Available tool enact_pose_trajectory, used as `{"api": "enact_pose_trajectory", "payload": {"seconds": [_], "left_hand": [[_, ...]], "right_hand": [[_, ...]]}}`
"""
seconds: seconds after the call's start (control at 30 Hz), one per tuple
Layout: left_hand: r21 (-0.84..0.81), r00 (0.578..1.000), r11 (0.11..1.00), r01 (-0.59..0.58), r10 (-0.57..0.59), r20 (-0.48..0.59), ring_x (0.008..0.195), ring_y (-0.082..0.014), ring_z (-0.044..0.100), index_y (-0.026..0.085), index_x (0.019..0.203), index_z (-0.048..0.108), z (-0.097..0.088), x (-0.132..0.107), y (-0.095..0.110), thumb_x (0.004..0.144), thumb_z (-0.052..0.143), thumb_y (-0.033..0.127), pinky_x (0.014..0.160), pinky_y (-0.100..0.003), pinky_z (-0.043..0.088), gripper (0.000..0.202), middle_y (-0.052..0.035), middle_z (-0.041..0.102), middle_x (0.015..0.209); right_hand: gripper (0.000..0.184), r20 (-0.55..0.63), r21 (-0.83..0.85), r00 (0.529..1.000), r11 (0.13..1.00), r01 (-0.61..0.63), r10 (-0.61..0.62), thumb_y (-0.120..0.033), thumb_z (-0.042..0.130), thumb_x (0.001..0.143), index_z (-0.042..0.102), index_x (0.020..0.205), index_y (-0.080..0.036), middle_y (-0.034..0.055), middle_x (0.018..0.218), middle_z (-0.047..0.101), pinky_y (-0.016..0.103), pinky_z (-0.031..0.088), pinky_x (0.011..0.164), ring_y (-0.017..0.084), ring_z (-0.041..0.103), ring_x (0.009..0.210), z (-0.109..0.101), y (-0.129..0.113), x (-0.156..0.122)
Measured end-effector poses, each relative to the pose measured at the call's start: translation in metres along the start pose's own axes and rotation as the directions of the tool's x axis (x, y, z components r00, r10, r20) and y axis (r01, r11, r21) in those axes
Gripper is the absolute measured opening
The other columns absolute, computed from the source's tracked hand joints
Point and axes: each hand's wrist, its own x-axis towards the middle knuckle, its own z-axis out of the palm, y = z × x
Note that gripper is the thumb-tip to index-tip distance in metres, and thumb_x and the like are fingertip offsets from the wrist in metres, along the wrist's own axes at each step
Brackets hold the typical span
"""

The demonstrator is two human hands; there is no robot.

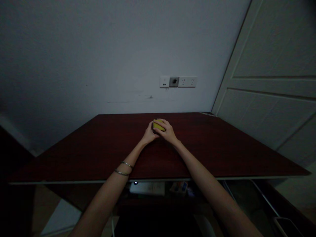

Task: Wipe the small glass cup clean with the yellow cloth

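Both my hands meet over the far middle part of the dark red table (118,144). My right hand (169,131) is closed on a small yellow block-like thing (159,125), its fingers over the top and its thumb along the near side. My left hand (149,134) curls round a small dark thing (153,127) at the left side of the yellow one. Its kind is too dim and too covered to tell. I cannot tell whether the two are joined. Two silver bangles (122,172) circle my left forearm.
Wall sockets (187,81) and a grey switch plate (174,81) are behind the table. A pale panelled door (271,72) stands at the right. Under the front edge, a shelf holds a white box (148,188) and a small colourful packet (179,187). Cables hang at the lower right.
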Motion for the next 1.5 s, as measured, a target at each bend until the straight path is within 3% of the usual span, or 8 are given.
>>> {"api": "enact_pose_trajectory", "payload": {"seconds": [0.37,0.57,0.7,0.93,1.03,1.27,1.37,1.5], "left_hand": [[0.146,0.997,0.987,-0.071,0.066,0.036,0.114,-0.027,0.045,0.015,0.127,0.035,-0.002,-0.004,0.003,0.046,0.074,0.013,0.099,-0.04,0.033,0.09,-0.0119,0.048,0.124],[0.05,0.998,0.997,-0.055,0.054,0.029,0.114,-0.0269,0.045,0.017,0.129,0.032,0.0,-0.003,0.0,0.047,0.07,0.007,0.098,-0.04,0.034,0.091,-0.0125,0.046,0.125],[0.065,0.997,0.996,-0.068,0.065,0.051,0.114,-0.0267,0.045,0.018,0.13,0.03,0.0,-0.001,-0.003,0.049,0.068,0.007,0.098,-0.04,0.034,0.09,-0.012,0.045,0.126],[0.215,0.992,0.97,-0.115,0.101,0.071,0.114,-0.0258,0.045,0.015,0.129,0.032,-0.001,-0.003,-0.002,0.048,0.071,0.011,0.097,-0.038,0.034,0.09,-0.0132,0.046,0.125],[0.251,0.994,0.962,-0.109,0.097,0.06,0.11,-0.0245,0.048,0.015,0.128,0.034,0.0,-0.004,-0.001,0.049,0.072,0.013,0.095,-0.037,0.037,0.088,-0.0121,0.049,0.121],[0.091,1.0,0.995,-0.027,0.026,0.004,0.102,-0.0239,0.053,0.013,0.126,0.034,0.003,-0.002,0.0,0.046,0.076,0.015,0.09,-0.037,0.041,0.091,-0.0139,0.052,0.116],[0.036,1.0,0.999,-0.018,0.017,0.009,0.108,-0.0249,0.05,0.01,0.126,0.033,0.005,-0.002,0.005,0.044,0.077,0.014,0.093,-0.037,0.039,0.093,-0.0165,0.048,0.122],[-0.017,0.999,1.0,-0.024,0.025,0.041,0.11,-0.0245,0.049,0.01,0.125,0.034,0.006,-0.004,0.012,0.044,0.076,0.011,0.096,-0.037,0.037,0.092,-0.016,0.047,0.123]], "right_hand": [[0.036,-0.099,0.211,0.978,0.964,-0.159,0.183,-0.042,0.051,0.079,0.06,0.107,-0.023,0.0057,0.109,0.06,0.033,0.043,0.089,0.018,0.056,0.099,0.005,0.01,0.005],[0.035,-0.02,0.05,1.0,0.999,-0.009,0.01,-0.038,0.057,0.076,0.058,0.11,-0.029,0.0039,0.115,0.056,0.035,0.038,0.095,0.018,0.051,0.107,-0.002,0.0,0.001],[0.035,-0.052,0.056,0.999,0.998,0.003,0.0,-0.038,0.057,0.077,0.058,0.11,-0.027,0.0044,0.113,0.056,0.033,0.039,0.094,0.017,0.052,0.105,-0.001,-0.001,0.001],[0.037,-0.123,0.274,0.947,0.927,-0.256,0.297,-0.044,0.055,0.075,0.062,0.103,-0.021,0.0056,0.105,0.064,0.033,0.043,0.089,0.02,0.058,0.098,0.009,0.019,0.007],[0.037,-0.101,0.313,0.942,0.909,-0.275,0.319,-0.045,0.055,0.075,0.063,0.103,-0.021,0.0052,0.106,0.064,0.033,0.044,0.088,0.02,0.058,0.098,0.008,0.019,0.007],[0.033,-0.1,0.216,0.993,0.975,-0.043,0.065,-0.038,0.059,0.074,0.063,0.104,-0.025,0.0047,0.109,0.061,0.031,0.04,0.092,0.017,0.055,0.102,-0.001,0.003,0.003],[0.033,-0.12,0.261,0.986,0.962,-0.078,0.112,-0.038,0.058,0.075,0.063,0.104,-0.024,0.0049,0.108,0.062,0.032,0.041,0.092,0.018,0.055,0.101,0.0,0.006,0.005],[0.035,-0.098,0.398,0.952,0.888,-0.23,0.291,-0.041,0.057,0.075,0.064,0.101,-0.02,0.0063,0.106,0.064,0.033,0.043,0.09,0.02,0.057,0.099,0.002,0.014,0.009]]}}
